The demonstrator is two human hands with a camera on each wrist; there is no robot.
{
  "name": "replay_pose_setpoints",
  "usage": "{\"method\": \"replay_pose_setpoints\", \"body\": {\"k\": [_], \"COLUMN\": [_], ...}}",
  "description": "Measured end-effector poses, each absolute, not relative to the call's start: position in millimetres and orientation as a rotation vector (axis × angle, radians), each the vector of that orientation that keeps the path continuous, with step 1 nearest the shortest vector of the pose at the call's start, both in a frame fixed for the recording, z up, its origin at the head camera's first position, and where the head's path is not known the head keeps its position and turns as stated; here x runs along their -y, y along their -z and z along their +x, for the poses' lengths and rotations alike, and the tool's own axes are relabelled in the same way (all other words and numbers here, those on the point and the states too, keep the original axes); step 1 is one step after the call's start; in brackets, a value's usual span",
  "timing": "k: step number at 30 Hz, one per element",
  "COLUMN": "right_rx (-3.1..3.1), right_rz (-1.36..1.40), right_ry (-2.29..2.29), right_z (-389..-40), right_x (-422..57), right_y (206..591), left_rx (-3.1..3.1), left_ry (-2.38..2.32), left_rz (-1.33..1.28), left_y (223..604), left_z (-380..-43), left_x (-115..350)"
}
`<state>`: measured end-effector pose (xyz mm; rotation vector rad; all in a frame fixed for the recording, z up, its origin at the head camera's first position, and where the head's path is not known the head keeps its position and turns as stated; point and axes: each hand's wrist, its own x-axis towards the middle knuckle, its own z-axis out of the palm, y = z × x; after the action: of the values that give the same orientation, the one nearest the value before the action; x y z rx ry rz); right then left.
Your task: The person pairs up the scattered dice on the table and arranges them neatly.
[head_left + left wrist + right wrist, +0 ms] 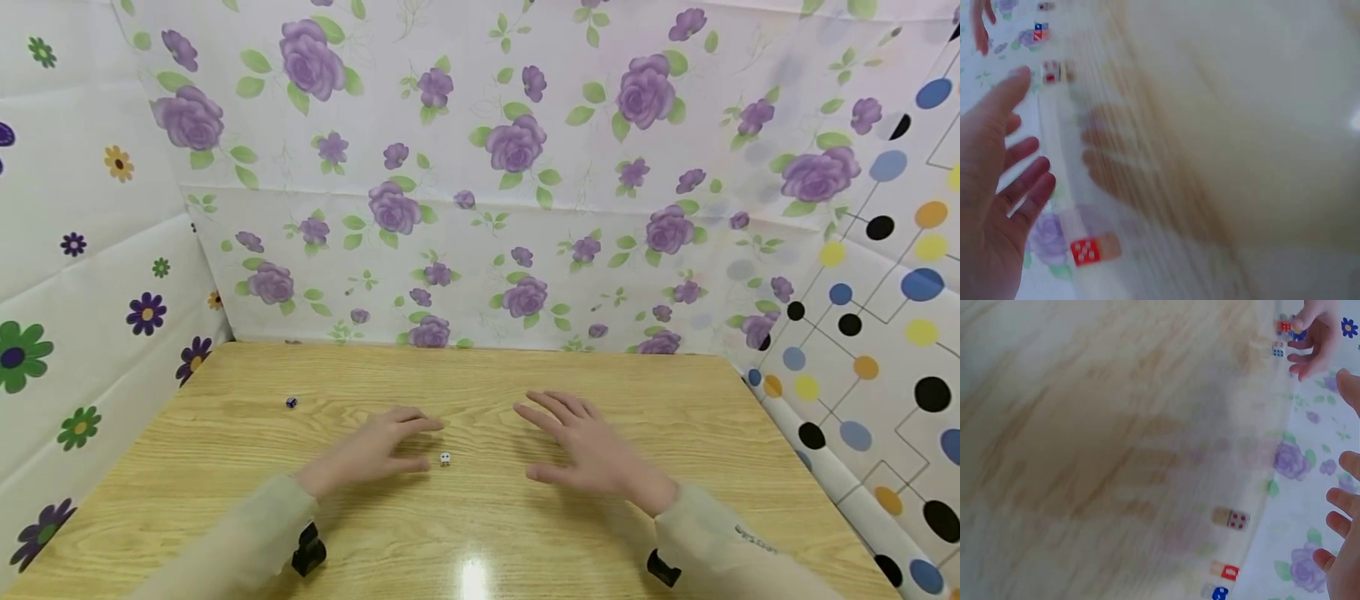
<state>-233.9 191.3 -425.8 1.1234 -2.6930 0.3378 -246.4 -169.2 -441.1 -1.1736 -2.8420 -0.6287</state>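
In the head view my left hand hovers over the table with fingers extended and thumb apart. Just off its fingertips lies a small white die. My right hand is spread to the right, palm turned inward, holding nothing. The left wrist view has a red die below the left fingers, and a white die with red marks by the thumb. Seen from the right wrist, a white die with red pips, a red die and a blue die lie on the table.
A dark blue die lies at the back left of the wooden table. Flower-printed cloth stands behind the table, with patterned sheets on both sides. Farther dice, including a white one with blue pips, appear near the left hand.
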Motion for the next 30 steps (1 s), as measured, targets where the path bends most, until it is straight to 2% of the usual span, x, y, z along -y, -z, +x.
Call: {"method": "replay_pose_setpoints", "body": {"k": [15,30], "right_rx": [2.657,2.683], "right_rz": [1.196,1.144], "right_ry": [-0.422,-0.520], "right_z": [-231,-224], "right_x": [-167,-151], "right_y": [440,450], "left_rx": [2.849,2.801], "left_ry": [1.014,1.143], "left_rz": [-1.004,-0.867], "left_y": [457,466], "left_z": [-243,-241], "left_x": [159,145]}}
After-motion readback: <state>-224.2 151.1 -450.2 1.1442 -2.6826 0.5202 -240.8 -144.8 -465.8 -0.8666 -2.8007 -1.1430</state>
